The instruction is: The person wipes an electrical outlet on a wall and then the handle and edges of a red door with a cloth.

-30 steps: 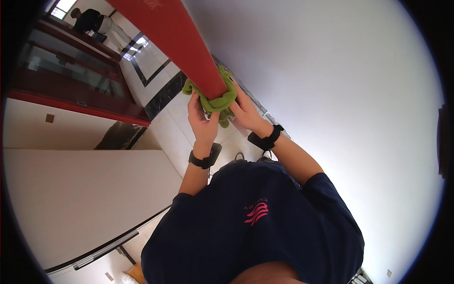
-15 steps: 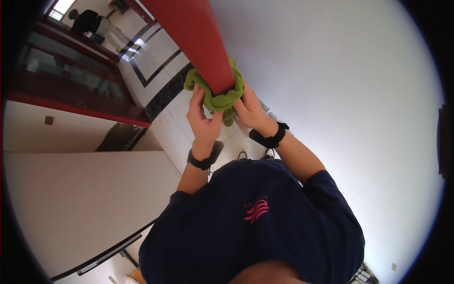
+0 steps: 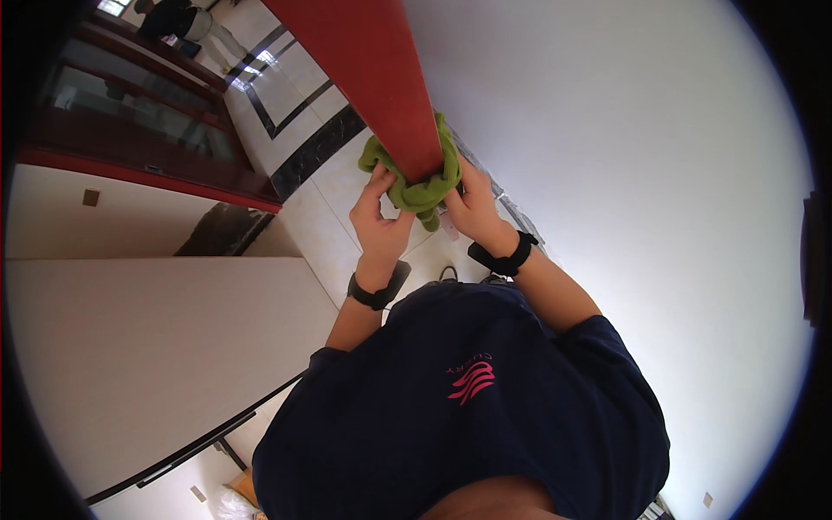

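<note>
The left hand (image 3: pixel 378 230) pinches one side of a green cloth (image 3: pixel 423 195); the right hand (image 3: pixel 477 210) grips the other, fingers partly hidden. Between them, it wraps a red beam (image 3: pixel 373 69). Apparently wiping; sliding along calls for even pressure.

Rumpled green cloth (image 3: pixel 420 198) — bunched, soft-looking, curled around 1 smooth, straight-edged red beam (image 3: pixel 377 82)

we're looking steeply down from the wearer's head, fisheye-wide, dark shirt (image 3: pixel 468 442) nearest at six o'clock, left hand (image 3: pixel 380 229) and right hand (image 3: pixel 479 217) close toward twelve, floor (image 3: pixel 322 204) receding toward eleven.
</note>
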### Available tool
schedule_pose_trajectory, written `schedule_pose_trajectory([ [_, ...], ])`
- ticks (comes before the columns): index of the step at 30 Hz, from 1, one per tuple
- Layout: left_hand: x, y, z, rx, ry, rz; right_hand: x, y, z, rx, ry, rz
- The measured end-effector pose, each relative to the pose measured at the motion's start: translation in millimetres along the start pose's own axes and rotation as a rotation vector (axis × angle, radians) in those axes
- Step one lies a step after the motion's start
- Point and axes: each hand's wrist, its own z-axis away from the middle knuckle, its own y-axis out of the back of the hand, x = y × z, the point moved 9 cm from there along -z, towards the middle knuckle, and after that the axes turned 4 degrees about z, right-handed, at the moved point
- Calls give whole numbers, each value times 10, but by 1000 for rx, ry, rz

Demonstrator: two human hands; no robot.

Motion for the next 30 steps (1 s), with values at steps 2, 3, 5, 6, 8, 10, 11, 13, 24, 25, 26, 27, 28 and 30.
schedule_pose_trajectory([
  [2, -23, -18, 52, -44, -45, -107, -23, 37, 52, 35, 93, 114],
  [3, -43, -13, 80, -44, -42, -106, 22, 43, 77, 34, 91, 116],
  [5, -44, -78, 117, -96, -31, -231, 102, 47, 134, 28, 91, 145],
  [6, -62, -96, 137, -98, -28, -228, 124, 41, 164, 29, 87, 147],
  [8, -99, -132, 190, -116, -51, -258, 90, 77, 226, 108, 115, 193],
  [10, -179, -132, 229, -139, -46, -262, 201, 63, 315, 103, 129, 268],
  [11, -223, -137, 246, -161, -42, -267, 246, 62, 359, 98, 145, 343],
  [13, -292, -106, 269, -167, -21, -259, 327, 116, 443, 118, 114, 363],
  [24, -569, -254, 412, -245, 33, -308, 718, 397, 624, 267, 25, 420],
  [25, -561, -282, 383, -238, -1, -303, 753, 408, 623, 266, 18, 399],
  [26, -546, -301, 373, -230, -35, -297, 779, 416, 624, 266, 11, 377],
  [27, -580, -303, 386, -228, -8, -296, 786, 434, 632, 281, 10, 377],
  [28, -612, -313, 403, -237, -1, -294, 800, 444, 639, 285, -2, 377],
  [30, -670, -324, 433, -251, 17, -206, 798, 463, 668, 307, 9, 364],
])
